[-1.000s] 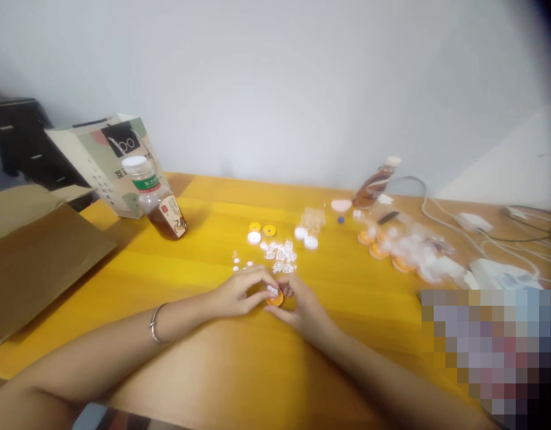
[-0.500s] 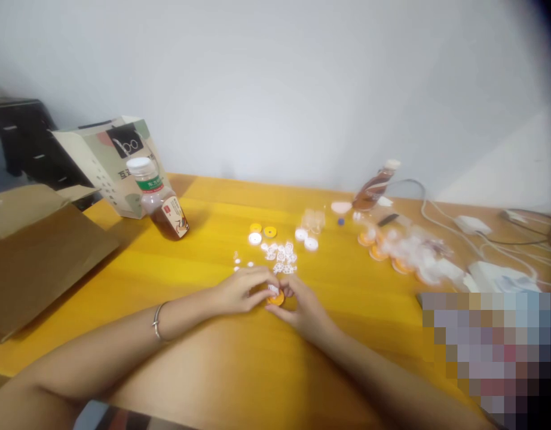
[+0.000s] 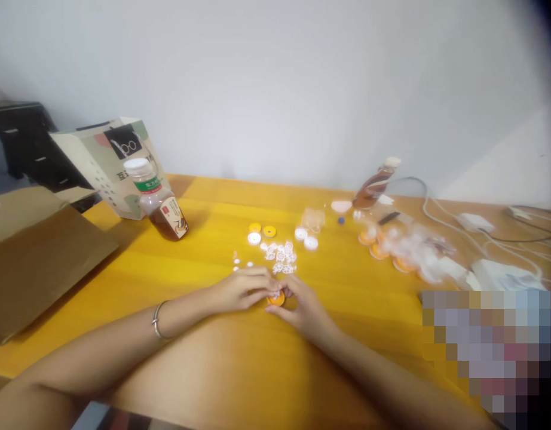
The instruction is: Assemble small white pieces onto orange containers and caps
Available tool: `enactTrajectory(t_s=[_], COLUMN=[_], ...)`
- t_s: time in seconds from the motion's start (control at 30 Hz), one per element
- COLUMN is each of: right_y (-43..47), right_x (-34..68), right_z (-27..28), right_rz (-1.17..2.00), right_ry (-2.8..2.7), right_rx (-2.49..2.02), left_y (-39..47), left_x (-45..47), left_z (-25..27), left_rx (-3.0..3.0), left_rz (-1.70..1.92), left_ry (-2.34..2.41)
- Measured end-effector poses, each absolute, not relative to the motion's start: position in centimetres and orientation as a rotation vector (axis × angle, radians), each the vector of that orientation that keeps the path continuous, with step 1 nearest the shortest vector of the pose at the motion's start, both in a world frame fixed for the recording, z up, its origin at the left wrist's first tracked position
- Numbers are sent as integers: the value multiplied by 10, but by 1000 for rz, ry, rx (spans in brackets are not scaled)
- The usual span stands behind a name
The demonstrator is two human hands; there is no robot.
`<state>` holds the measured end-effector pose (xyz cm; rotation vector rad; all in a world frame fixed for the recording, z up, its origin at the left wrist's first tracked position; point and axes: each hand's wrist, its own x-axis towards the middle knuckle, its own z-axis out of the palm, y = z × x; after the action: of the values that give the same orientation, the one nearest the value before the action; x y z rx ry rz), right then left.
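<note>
On the table [image 3: 356, 304], near edge side of the loose parts, an orange disc [image 3: 276, 300] sits between the two hands. Small white piece [image 3: 276, 293] on its top; detail too blurred to read. Right hand [image 3: 302, 304]: thumb at the disc's near side, index curled to its far side, pinching it at the rim. Left hand [image 3: 244, 289]: fingers lie together and stretch over the disc, tips at the white piece, thumb below them reaching the disc's left side. Can't tell if they grip the piece or just press on it.

Just beyond the hands: cluster of white openwork parts [image 3: 281, 255], few tiny white bits [image 3: 236, 261] to its left. Past those, two yellow discs [image 3: 269, 232] and a white disc [image 3: 254, 238] close together; two more white wheels [image 3: 311, 243] to the right, beside a translucent piece [image 3: 313, 220]. Farther right: orange discs and clear plastic [image 3: 403, 254], blurred. Tea bottle [image 3: 163, 212] stands left, by the paper bag [image 3: 116, 158].
</note>
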<state>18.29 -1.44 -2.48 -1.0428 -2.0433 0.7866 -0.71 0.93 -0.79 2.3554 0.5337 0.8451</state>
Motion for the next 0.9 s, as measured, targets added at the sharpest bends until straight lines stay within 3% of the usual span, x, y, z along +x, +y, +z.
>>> enactTrajectory(t_s=[0.63,0.77,0.9], right_y=[-14,-15,-17], right_x=[183,183,182], right_z=[-25,-25,-23], right_rz=[843,808,800], right_ry=[-2036,-2029,-2029], right_rx=[-1057,-1066,-1082], left_y=[1,17,62], left_x=[-3,8,37], left_z=[0,9,18], left_rx=[2335,2339,2483], left_rz=[885,1126,997], left_ry=[578,776,992])
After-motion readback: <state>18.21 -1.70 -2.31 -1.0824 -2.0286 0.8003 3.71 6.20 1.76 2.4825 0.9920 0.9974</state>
